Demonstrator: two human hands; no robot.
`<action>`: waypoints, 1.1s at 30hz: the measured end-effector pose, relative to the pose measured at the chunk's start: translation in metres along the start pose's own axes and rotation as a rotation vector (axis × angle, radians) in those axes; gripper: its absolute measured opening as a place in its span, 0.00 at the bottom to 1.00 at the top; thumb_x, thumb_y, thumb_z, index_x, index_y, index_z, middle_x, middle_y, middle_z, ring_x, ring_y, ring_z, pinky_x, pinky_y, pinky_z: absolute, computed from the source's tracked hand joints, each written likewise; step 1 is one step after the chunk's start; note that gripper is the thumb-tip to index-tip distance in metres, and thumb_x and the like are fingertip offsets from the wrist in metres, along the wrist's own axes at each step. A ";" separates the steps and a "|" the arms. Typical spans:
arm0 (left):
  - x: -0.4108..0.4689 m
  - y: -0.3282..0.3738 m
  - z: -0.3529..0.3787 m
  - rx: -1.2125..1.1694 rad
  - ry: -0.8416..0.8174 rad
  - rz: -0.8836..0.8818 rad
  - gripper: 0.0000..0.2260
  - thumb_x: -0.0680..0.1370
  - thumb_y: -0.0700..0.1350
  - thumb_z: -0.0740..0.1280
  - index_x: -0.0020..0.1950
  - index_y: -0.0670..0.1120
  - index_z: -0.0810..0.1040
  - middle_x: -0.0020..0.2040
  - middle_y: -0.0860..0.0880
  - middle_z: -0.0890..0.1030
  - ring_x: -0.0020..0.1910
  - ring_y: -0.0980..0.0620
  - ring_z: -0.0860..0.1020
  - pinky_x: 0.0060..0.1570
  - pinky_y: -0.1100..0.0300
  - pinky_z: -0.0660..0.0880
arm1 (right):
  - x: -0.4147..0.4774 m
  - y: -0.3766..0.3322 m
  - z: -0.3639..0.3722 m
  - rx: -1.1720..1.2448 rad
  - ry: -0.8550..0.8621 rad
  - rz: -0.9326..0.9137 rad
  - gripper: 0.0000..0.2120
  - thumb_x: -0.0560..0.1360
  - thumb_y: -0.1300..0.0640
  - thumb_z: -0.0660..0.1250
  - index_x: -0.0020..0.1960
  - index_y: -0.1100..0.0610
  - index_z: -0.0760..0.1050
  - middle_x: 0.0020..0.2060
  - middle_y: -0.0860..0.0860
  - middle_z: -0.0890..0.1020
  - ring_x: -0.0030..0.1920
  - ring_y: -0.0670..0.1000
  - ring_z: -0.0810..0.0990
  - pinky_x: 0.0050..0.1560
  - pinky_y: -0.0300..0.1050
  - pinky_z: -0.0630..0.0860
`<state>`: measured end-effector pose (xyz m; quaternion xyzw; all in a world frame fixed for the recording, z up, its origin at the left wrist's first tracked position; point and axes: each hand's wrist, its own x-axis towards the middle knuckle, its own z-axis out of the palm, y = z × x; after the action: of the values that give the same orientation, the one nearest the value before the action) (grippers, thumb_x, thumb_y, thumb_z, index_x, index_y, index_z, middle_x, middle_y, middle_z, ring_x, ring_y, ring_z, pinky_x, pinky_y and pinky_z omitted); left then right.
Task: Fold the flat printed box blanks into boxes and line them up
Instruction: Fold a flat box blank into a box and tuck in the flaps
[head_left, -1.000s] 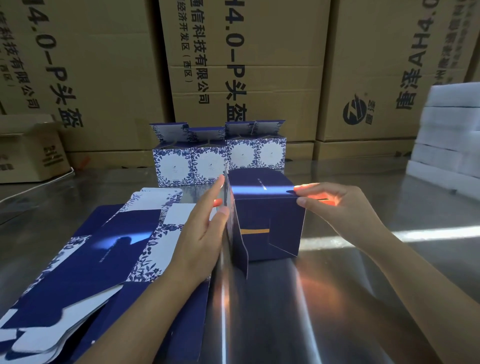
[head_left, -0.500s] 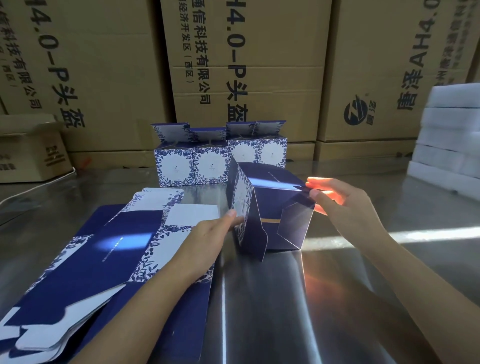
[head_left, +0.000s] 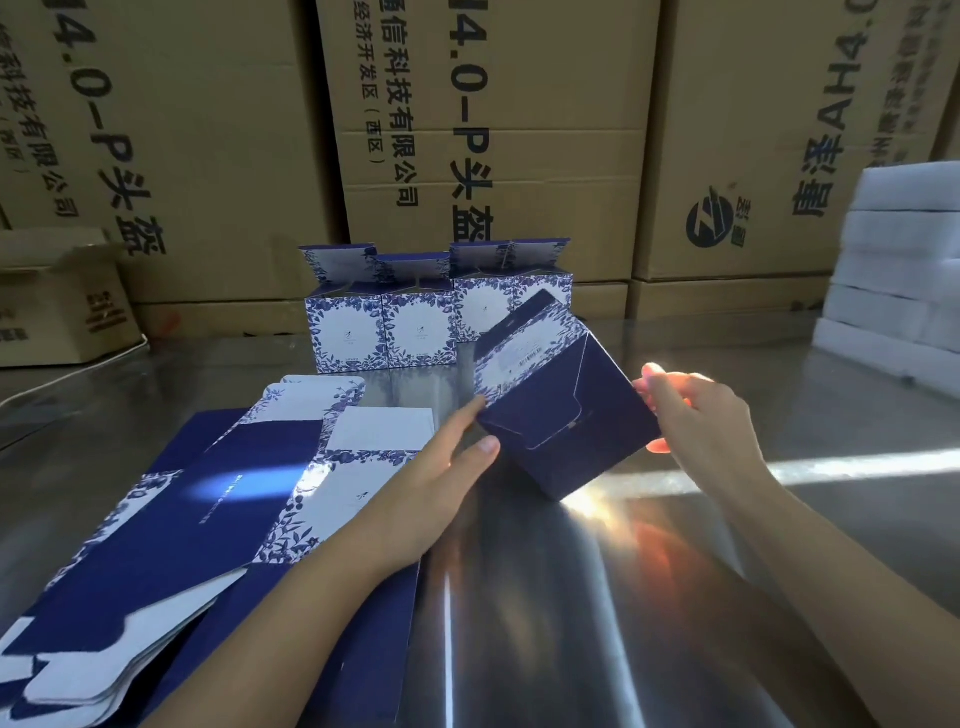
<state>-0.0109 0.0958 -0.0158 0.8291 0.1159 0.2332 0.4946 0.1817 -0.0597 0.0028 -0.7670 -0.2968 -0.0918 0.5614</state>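
A folded dark blue box with a floral white side is tilted over the metal table, its closed bottom flaps facing me. My left hand touches its left lower corner with straight fingers, the thumb just under the edge. My right hand pinches the box's right edge between thumb and fingers. A fanned stack of flat blue-and-white blanks lies on the table at the left, under my left forearm. Several folded boxes stand in a row at the back with their top flaps up.
Large brown cartons wall off the back of the table. A small open carton sits at the far left. White foam blocks are stacked at the right. A bright band of sunlight crosses the table on the right.
The box has been turned and tipped from upright, so its bottom now faces me. My left hand moved from flat on its side to its lower corner; my right hand stays on the right edge.
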 end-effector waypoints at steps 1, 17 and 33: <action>0.001 0.000 -0.001 -0.015 0.010 -0.001 0.24 0.65 0.71 0.57 0.61 0.75 0.61 0.64 0.75 0.66 0.67 0.68 0.65 0.70 0.60 0.62 | -0.001 0.000 0.001 -0.009 -0.022 0.003 0.22 0.79 0.47 0.58 0.41 0.62 0.81 0.37 0.55 0.82 0.41 0.52 0.81 0.48 0.57 0.79; 0.002 0.006 -0.004 -0.058 0.276 0.116 0.10 0.79 0.55 0.56 0.56 0.58 0.74 0.54 0.77 0.71 0.59 0.75 0.67 0.62 0.70 0.63 | -0.023 -0.009 0.012 -0.074 -0.308 -0.196 0.13 0.77 0.35 0.45 0.53 0.23 0.67 0.34 0.38 0.81 0.37 0.39 0.79 0.45 0.47 0.75; -0.006 0.020 0.003 -0.199 0.221 0.289 0.10 0.73 0.52 0.60 0.43 0.48 0.76 0.57 0.61 0.80 0.64 0.67 0.69 0.57 0.77 0.63 | -0.040 -0.045 0.002 0.405 -0.330 -0.319 0.05 0.71 0.62 0.69 0.39 0.56 0.84 0.41 0.50 0.84 0.51 0.48 0.79 0.51 0.35 0.71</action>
<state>-0.0156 0.0810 -0.0012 0.7535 0.0259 0.4017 0.5198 0.1235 -0.0632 0.0194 -0.5876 -0.5130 0.0080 0.6257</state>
